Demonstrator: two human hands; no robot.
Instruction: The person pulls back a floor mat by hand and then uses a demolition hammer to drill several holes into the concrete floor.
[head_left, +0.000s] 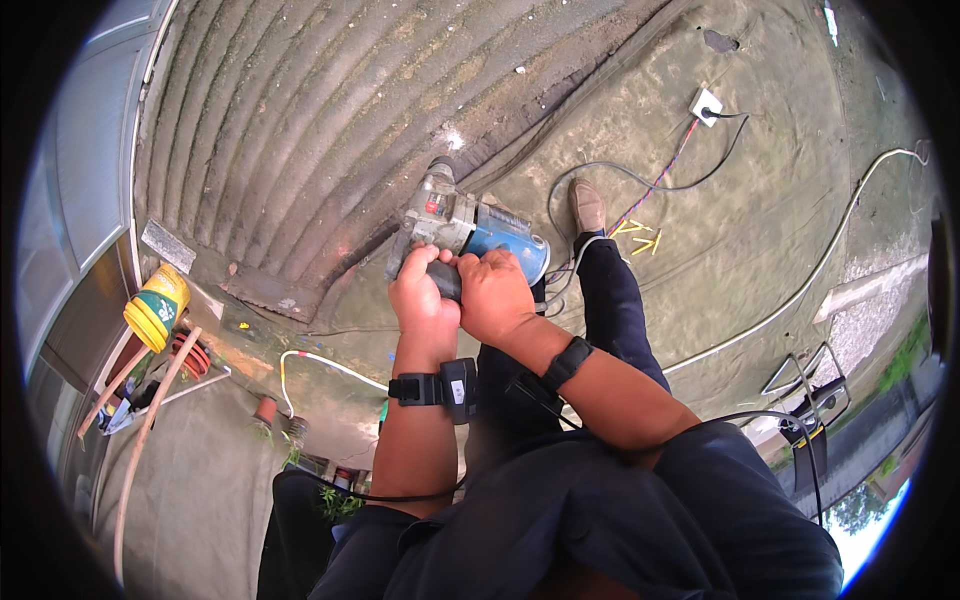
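Observation:
A rotary hammer (508, 240) with a blue motor housing and a dusty grey front is held in both hands before my body. My left hand (423, 290) is closed at the dark handle, its fingers curled against the grey body. Right beside it, my right hand (494, 295) grips the rear of the tool, below the blue housing. The tool's front end points away from me, toward the ridged grey slope. A pale dusty patch (452, 139) shows on that surface just beyond the tool. Whether a bit sits in the chuck I cannot tell.
A white socket box (706, 106) with a plugged-in black cable (650, 180) lies at the far right. Several yellow plastic pieces (640, 240) lie beside my shoe (588, 207). A yellow bucket (155, 305) and wooden poles (150, 430) are at left; a pale hose (815, 275) curves at right.

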